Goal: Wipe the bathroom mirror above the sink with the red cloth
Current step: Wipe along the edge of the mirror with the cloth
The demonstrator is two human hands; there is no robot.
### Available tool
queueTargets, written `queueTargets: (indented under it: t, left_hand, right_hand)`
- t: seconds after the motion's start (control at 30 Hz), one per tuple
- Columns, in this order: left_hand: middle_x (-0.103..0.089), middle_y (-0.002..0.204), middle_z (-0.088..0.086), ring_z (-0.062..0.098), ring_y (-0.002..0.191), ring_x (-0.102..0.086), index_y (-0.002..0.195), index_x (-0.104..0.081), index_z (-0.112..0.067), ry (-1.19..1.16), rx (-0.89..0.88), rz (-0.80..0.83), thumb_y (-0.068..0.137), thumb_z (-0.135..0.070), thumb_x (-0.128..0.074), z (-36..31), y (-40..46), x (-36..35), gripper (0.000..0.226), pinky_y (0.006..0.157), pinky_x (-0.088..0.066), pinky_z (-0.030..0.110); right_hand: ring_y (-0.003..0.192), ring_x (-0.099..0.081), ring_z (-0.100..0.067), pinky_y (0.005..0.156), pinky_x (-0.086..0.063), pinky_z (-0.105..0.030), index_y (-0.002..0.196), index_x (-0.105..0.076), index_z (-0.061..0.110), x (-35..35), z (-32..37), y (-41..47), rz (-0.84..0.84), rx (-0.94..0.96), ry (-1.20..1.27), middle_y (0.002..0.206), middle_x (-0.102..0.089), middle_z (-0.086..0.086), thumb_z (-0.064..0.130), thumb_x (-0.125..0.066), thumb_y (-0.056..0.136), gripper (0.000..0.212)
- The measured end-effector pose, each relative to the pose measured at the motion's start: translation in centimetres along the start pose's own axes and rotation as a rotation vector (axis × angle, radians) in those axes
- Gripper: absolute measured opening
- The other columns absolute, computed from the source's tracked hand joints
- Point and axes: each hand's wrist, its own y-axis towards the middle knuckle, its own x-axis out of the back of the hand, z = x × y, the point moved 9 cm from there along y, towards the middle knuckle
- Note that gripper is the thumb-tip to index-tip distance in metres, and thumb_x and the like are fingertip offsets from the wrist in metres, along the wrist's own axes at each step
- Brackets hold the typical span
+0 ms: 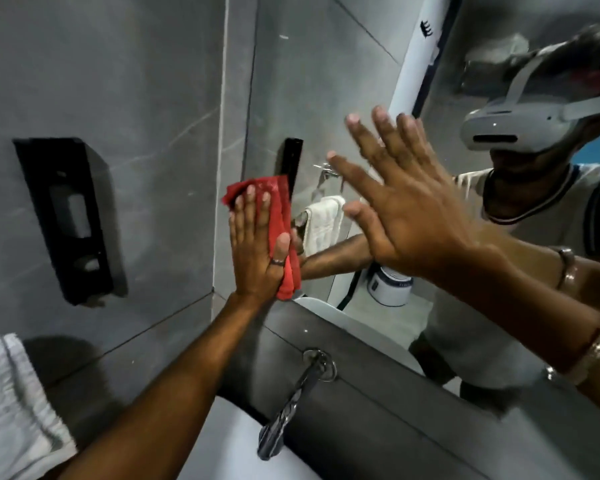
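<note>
Nearest me, low on the left, a white towel (11, 407) hangs by the grey wall. A chrome tap (291, 403) juts from the wall over the sink (229, 441) below. My left hand (253, 244) lies flat, fingers together, and presses the red cloth (281, 230) against the left edge of the mirror (326, 98), palm on the cloth. My right hand (406, 209) is spread wide, fingers apart, flat against the glass further right, holding nothing. On the wall left of the mirror sits a black dispenser (65, 220).
</note>
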Motion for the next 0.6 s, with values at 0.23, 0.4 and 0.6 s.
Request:
queueTargets:
  t: [0.23, 0.4, 0.6]
  left_hand:
    - [-0.019, 0.169, 0.025, 0.043, 0.159, -0.013, 0.160, -0.020, 0.002, -0.056, 0.104, -0.025, 0.104, -0.061, -0.010, -6.1, -5.7, -2.1, 0.085, 0.127, -0.010, 0.066]
    - [-0.013, 0.171, 0.013, 0.037, 0.160, -0.012, 0.165, 0.002, -0.027, -0.039, -0.049, 0.010, 0.106, -0.056, -0.010, -16.6, -11.5, -5.3, 0.067, 0.131, -0.004, 0.054]
    - [-0.031, 0.166, 0.015, 0.029, 0.162, -0.009, 0.165, 0.000, -0.029, -0.006, -0.158, 0.051, 0.106, -0.059, -0.014, -27.1, -16.1, -8.0, 0.068, 0.130, -0.010, 0.054]
  right_hand:
    - [0.159, -0.018, -0.042, 0.123, -0.017, -0.070, 0.159, -0.039, 0.019, 2.1, -1.4, -8.0, 0.010, -0.047, -0.058, 0.171, -0.026, -0.017, 0.053, -0.020, 0.109, 0.064]
    - [0.154, -0.027, -0.045, 0.127, -0.004, -0.063, 0.156, -0.046, 0.015, 7.7, -3.9, -14.8, -0.115, -0.153, -0.189, 0.165, -0.036, -0.022, 0.052, -0.027, 0.108, 0.064]
    - [0.151, -0.019, -0.046, 0.123, -0.003, -0.065, 0.163, -0.030, 0.016, 12.6, -9.2, -21.7, 0.029, -0.323, -0.402, 0.167, -0.031, -0.024, 0.055, -0.036, 0.105, 0.070]
